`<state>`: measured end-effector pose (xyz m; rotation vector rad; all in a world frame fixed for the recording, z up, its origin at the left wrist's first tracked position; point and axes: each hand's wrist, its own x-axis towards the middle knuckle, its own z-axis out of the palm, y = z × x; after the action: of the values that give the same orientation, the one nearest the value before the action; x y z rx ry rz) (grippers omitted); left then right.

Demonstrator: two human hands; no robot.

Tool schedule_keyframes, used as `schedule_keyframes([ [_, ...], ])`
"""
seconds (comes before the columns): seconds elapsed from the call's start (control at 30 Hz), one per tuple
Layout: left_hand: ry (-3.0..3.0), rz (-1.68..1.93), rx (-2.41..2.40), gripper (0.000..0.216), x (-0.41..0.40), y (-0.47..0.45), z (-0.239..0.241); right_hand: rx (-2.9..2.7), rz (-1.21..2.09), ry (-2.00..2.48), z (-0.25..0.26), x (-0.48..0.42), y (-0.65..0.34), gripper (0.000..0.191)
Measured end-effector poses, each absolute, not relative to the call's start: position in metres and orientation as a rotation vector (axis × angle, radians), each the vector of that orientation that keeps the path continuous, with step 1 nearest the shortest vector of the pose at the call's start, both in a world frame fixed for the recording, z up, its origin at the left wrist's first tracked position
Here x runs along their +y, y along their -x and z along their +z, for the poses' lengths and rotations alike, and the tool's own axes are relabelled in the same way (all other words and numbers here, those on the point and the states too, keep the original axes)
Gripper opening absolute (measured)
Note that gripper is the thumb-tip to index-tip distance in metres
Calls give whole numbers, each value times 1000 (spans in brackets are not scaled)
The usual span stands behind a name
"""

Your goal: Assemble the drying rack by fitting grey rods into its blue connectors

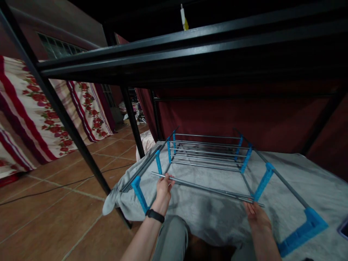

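- The left hand point(164, 187) is closed around the left end of a bundle of thin metal rods point(206, 188), fingers curled over the top; a black wristband point(154, 215) sits on that wrist.
- The right hand point(255, 213) sits under the right end of the same rods, palm up and fingers loosely cupped, supporting rather than squeezing.
- The rods lie crosswise, slanting down to the right, just above the grey bedsheet point(212, 214) and across the near part of a rack frame point(206, 152).
- That frame rests on the bed: blue plastic connectors point(262, 185) join long side rails, and at the far end several rods are already seated between two pairs of connectors.
- Near right, a large blue foot piece point(304, 230) ends the right rail; near left, a blue connector point(140, 193) stands tilted at the bed's edge.
- Judged from this, the step in hand is fitting the next tier of crossbars into the near connectors.
- The next move seems to call for levelling the rods and lining up each end with a socket; the sockets themselves are too small to make out.
- Above hangs the black bunk frame point(174, 50); far left, a floral curtain point(54, 116) hangs over a tiled floor point(54, 203).
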<state>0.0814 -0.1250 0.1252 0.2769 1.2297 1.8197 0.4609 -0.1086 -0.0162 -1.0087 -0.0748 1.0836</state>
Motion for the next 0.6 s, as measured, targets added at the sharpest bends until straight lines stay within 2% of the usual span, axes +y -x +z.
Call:
schedule_keyframes([
  [0.17, -252, 1865, 1259, 15, -122, -77, 122, -48, 954, 986, -21, -106, -467, 60],
  [0.23, -240, 1875, 1265, 24, -121, -76, 121, -60, 934, 998, -23, -106, -470, 66],
  [0.37, -242, 1884, 1270, 30, -118, -74, 117, -99, 929, 1035, -21, -108, -472, 61],
  [0.6, -208, 1908, 1271, 16, -118, -65, 106, -78, 901, 1048, -16, -108, -475, 54],
])
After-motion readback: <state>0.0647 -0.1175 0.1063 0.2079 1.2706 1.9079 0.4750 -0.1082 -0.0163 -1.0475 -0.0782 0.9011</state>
